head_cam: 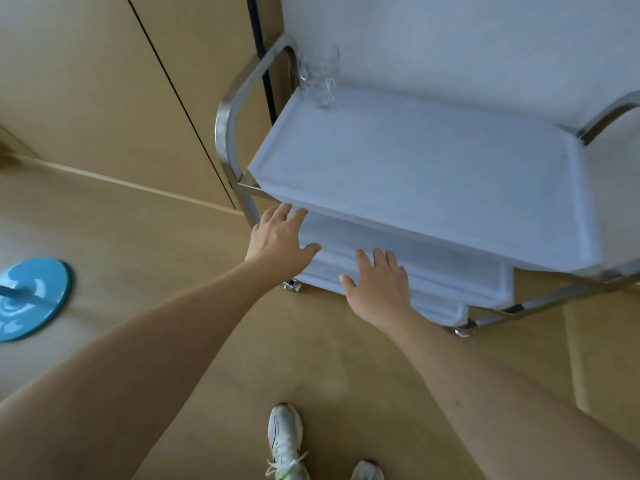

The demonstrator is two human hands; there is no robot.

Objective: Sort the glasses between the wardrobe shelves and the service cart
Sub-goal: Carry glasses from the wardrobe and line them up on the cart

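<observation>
A service cart with a steel frame [227,109] and white trays stands against the wall. Its top tray [433,174] carries a small cluster of clear glasses [320,76] at the far left corner. My left hand [278,237] is spread open just below the top tray's front left corner. My right hand [377,282] is open too, fingers apart, over the front edge of the lower trays [450,275]. Neither hand holds anything. The wardrobe's beige doors [114,84] are shut on the left, so its shelves are hidden.
A round blue mop head [33,297] with its handle lies on the wooden floor at the left. My white shoes [287,441] are at the bottom of the view. A black vertical strip [258,46] runs between the wardrobe and the wall.
</observation>
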